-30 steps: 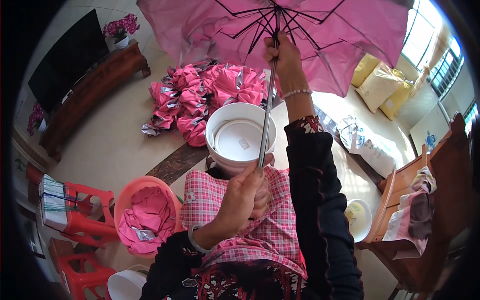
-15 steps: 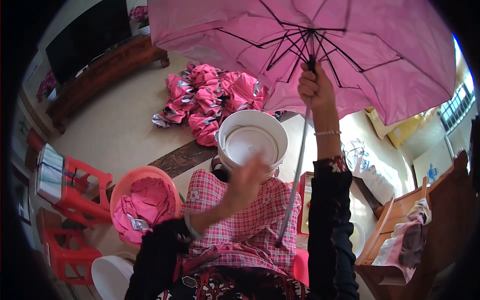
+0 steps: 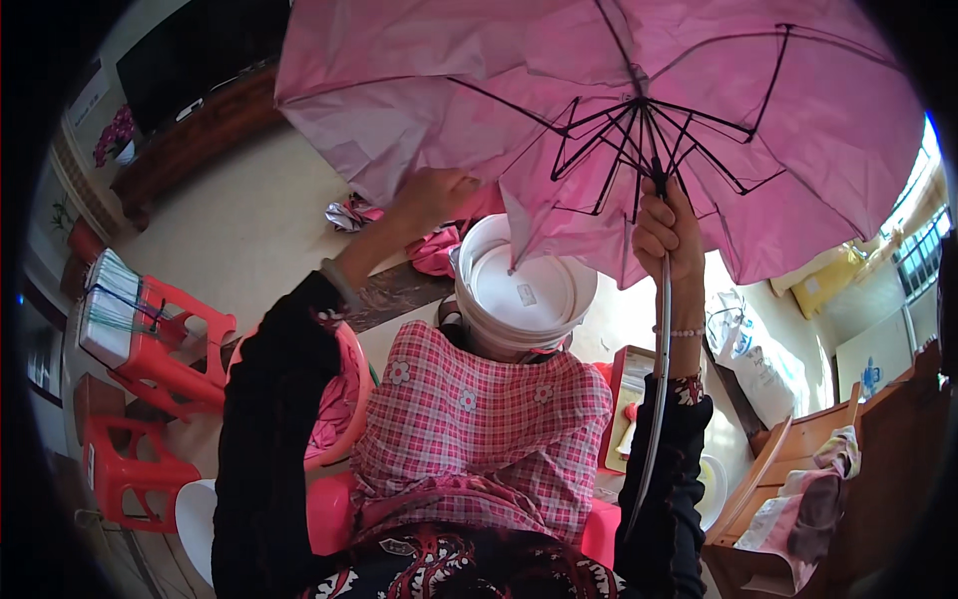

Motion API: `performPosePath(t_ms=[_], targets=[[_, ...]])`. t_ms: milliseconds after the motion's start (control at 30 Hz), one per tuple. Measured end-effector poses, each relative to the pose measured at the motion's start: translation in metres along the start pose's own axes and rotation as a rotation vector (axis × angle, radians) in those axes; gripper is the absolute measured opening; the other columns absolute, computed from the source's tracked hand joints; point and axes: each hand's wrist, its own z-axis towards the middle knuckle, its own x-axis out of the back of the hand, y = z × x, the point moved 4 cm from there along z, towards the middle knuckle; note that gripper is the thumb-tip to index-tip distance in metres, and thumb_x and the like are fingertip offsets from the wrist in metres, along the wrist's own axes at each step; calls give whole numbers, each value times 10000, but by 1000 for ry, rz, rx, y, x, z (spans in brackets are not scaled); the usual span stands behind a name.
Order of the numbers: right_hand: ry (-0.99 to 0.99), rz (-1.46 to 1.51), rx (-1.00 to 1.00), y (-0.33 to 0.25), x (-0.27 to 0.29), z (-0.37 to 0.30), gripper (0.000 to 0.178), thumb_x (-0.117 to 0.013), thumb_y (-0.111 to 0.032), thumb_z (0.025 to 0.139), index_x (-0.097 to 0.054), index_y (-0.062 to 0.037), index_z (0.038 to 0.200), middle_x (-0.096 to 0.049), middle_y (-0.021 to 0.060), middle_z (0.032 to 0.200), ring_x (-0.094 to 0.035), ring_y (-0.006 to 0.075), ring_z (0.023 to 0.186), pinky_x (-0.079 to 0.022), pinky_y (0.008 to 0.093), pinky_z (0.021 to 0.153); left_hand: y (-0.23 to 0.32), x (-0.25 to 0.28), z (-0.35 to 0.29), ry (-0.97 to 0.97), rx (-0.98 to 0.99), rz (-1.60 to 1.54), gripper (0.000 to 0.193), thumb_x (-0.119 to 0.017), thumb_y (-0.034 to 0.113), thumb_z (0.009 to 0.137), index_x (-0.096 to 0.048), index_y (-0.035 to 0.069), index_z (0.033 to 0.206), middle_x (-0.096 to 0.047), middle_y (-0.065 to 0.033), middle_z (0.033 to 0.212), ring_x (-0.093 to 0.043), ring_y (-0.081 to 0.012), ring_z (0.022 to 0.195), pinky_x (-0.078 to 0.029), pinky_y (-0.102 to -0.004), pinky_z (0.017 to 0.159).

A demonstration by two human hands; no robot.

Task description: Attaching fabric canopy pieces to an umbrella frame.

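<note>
A pink umbrella (image 3: 399, 115) spreads across the top of the head view, its underside and black ribs facing me. Its canopy hangs loose and creased between some ribs. My right hand (image 3: 667, 232) is wrapped round the shaft just below where the ribs gather. The thin metal shaft (image 3: 658, 399) runs down along my right forearm. At the near left edge of the canopy, my left hand (image 3: 431, 203) has its fingers closed on the pink cloth; the fingertips are partly hidden. Below the canopy, a white bucket (image 3: 524, 299) stands in front of my knees.
A plaid apron (image 3: 479, 409) covers my lap. To the left are a basin (image 3: 359, 399) of pink cloth, red stools (image 3: 135, 479) and a white box (image 3: 108, 309). More pink bundles (image 3: 434, 252) lie beyond the bucket. Wooden furniture (image 3: 878, 449) stands at the right.
My left hand has moved from above my lap up and left to the canopy's edge. The umbrella has turned and come slightly lower, with my right hand still on the shaft.
</note>
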Motion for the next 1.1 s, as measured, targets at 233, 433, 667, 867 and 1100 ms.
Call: performPosePath(t_ms=[233,433,667,867,1100], targets=[[43,9,117,-20,27,-12,328,-409,-269,931,-499,41,990,-336,-54,521,-261,24,331,-181,189,312,26,8,-22,-250,-77,-186,241,-521,245,823,-534,33,708,-537,-119,639,-564,-287,619,-456,-365,563],[-45,101,230,-56,44,-28,309,-382,-238,941,-483,48,998,-335,-56,518,-272,19,333,-190,182,317,-31,39,-92,-162,-438,304,115,-575,167,766,-581,64,818,-577,-80,745,-580,-249,647,-471,-369,593],[-173,89,191,-37,9,-23,307,-373,-241,943,-493,37,992,-312,-61,515,-275,16,342,-186,185,323,-8,44,-79,42,173,-18,255,-539,111,806,-568,64,1055,-592,-105,715,-584,-217,632,-464,-311,564],[-142,-66,270,-15,-1,9,318,-381,-286,939,-515,2,955,-302,-60,521,-241,36,337,-180,201,330,128,-25,-130,-457,248,-1055,394,-424,184,912,-369,20,1266,-580,-49,961,-578,-153,870,-477,-257,729],[456,-380,555,-26,3,31,373,-417,-378,913,-511,-20,879,-329,-45,533,-247,55,383,-206,211,382,205,-43,-136,-664,692,-1702,317,-351,225,951,-436,15,1173,-463,20,716,-436,-48,579,-367,-166,521]])
